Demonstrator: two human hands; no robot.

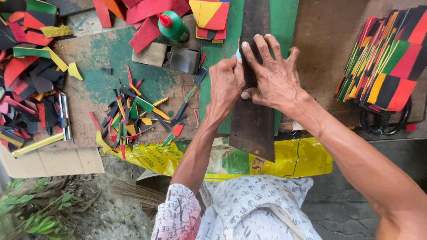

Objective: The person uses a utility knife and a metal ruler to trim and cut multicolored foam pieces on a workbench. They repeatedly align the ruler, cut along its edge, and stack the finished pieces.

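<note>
On the green sheet [222, 58], a dark strip [251, 120] is lying lengthwise, and the right hand [273, 78] is pressing flat on it, fingers spread. Just beside it, the left hand [226, 84] is gripping a small knife [238, 50], fist closed, blade at the strip's left edge. Coloured scraps [133, 115] are lying to the left, a stack of striped pieces [387, 62] to the right.

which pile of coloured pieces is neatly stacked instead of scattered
The stack of striped pieces at the far right, past the right hand: overlapped in an orderly fan, unlike the loose scraps and jumbled heap on the left.
</note>
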